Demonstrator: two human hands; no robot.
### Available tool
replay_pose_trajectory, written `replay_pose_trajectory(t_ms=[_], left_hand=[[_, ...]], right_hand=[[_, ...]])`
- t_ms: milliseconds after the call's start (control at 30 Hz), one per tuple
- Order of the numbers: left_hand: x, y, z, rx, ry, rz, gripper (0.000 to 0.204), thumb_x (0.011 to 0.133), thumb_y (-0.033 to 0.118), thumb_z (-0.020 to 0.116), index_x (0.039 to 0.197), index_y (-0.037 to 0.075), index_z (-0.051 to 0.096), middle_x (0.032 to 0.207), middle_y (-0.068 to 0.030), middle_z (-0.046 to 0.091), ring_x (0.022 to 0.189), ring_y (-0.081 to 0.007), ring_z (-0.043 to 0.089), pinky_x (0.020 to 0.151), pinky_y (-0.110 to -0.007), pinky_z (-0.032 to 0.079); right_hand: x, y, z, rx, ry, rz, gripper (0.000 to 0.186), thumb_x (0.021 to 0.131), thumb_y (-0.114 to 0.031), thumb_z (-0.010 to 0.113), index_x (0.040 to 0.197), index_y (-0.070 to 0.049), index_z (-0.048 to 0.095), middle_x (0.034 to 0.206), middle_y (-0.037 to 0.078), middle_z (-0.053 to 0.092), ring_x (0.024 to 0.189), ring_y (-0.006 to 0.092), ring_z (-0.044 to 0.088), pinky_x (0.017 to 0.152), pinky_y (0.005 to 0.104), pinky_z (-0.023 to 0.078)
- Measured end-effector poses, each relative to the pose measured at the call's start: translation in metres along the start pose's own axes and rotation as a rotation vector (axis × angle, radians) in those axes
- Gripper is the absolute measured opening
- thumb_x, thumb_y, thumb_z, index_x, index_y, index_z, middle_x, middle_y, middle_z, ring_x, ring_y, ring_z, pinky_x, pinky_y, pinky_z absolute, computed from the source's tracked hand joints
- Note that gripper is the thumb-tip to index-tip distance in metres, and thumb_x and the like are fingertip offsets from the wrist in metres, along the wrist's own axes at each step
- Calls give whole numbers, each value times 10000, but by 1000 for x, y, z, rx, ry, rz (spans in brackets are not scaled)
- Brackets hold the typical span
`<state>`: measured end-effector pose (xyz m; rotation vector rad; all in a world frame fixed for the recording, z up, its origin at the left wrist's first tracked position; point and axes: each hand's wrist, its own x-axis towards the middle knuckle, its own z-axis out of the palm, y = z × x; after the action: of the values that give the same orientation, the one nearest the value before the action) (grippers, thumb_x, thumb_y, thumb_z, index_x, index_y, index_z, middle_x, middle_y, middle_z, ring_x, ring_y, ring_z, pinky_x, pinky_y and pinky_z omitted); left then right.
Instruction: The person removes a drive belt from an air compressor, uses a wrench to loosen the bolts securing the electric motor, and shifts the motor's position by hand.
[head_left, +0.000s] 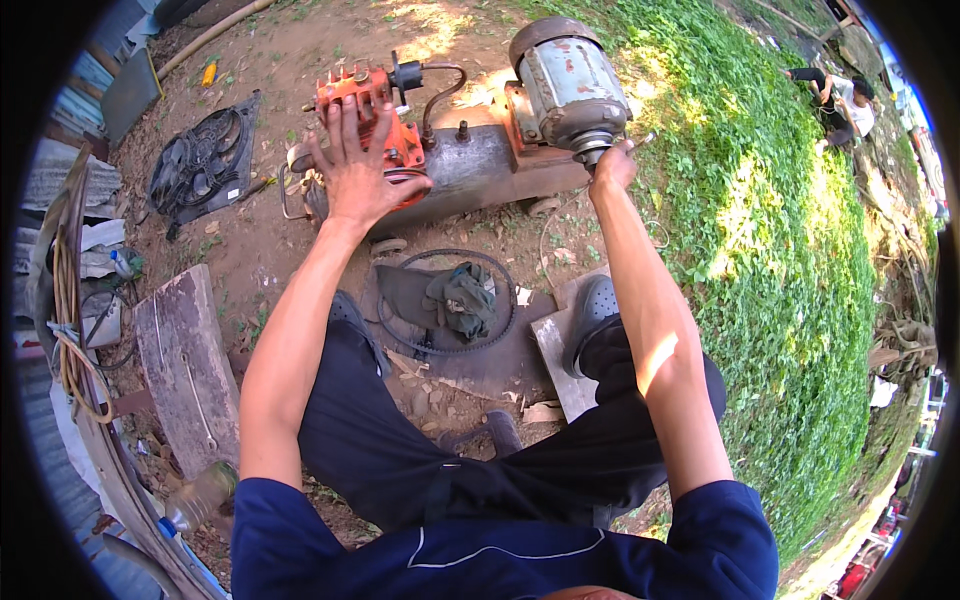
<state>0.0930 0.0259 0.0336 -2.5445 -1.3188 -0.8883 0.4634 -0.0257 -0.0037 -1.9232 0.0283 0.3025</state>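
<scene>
An air compressor lies across the ground before me, its dark tank (465, 165) carrying a red pump head (352, 88) on the left and a worn grey electric motor (572, 85) on the right. My left hand (355, 185) rests open on the pump, fingers spread over its near side. At the motor's near end is a small metal pulley (593, 142). My right hand (612, 168) is closed just beside it, around a slim metal tool (645, 141) whose shiny end sticks out past the fingers. The rest of the tool is hidden.
A black drive belt (509, 300) loops around a dark green cloth (465, 300) between my feet. A wooden board (185, 360) and a plastic bottle (203, 495) lie left. Beyond are a black fan shroud (205, 165), grass (760, 300) and a seated person (840, 108).
</scene>
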Motion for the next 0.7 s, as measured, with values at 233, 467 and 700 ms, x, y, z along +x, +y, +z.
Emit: replay_pose_trajectory(t_ms=[233, 467, 700], left_hand=[[3, -4, -1, -43, -213, 18, 842, 629, 509, 829, 1372, 268, 512, 1581, -222, -25, 1461, -403, -79, 1092, -678, 128], [14, 18, 3, 156, -326, -11, 1039, 573, 530, 848, 1459, 269, 370, 1453, -461, -48, 1350, -642, -56, 1022, -775, 122], [8, 14, -2, 104, -308, -30, 1039, 579, 499, 854, 1460, 267, 354, 1483, -422, -32, 1372, -612, -60, 1021, -774, 138]], right_hand=[[-6, -2, 1, -213, 206, -135, 600, 919, -407, 430, 927, 144, 667, 925, 292, 679, 824, 364, 684, 732, 459, 533], [-10, 3, -4, -258, 241, -117, 602, 889, -410, 442, 926, 147, 668, 948, 304, 672, 834, 403, 673, 792, 482, 500], [-15, 0, -22, 119, -206, -66, 580, 947, -391, 407, 1029, 155, 585, 902, 220, 653, 637, 302, 669, 460, 388, 572]])
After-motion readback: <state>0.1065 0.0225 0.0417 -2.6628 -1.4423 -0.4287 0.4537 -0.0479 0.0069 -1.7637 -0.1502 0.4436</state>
